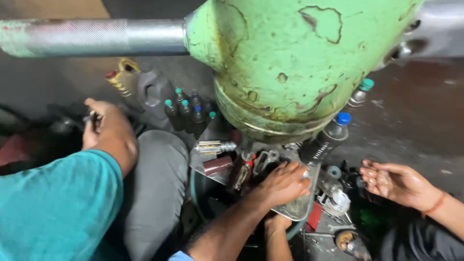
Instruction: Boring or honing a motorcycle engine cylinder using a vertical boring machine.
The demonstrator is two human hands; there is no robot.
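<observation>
The left hand (pixel 108 128) is closed around a small dark part (pixel 91 116), held up beside the grey jug (pixel 153 89). The right hand (pixel 282 183) lies flat, fingers spread, on a metal tray (pixel 297 205) crowded with tools; pressing its edge could tip it. A co-worker's open hand (pixel 391 181) waits nearby.

A large, pale-green painted metal machine housing (pixel 290 58) with chipped, rust-edged patches fills the upper view. A grey knurled steel shaft (pixel 96 36) extends from its left side. The floor (pixel 415 116) is dark, stained and reddish-brown. Lighting is dim and diffuse.
</observation>
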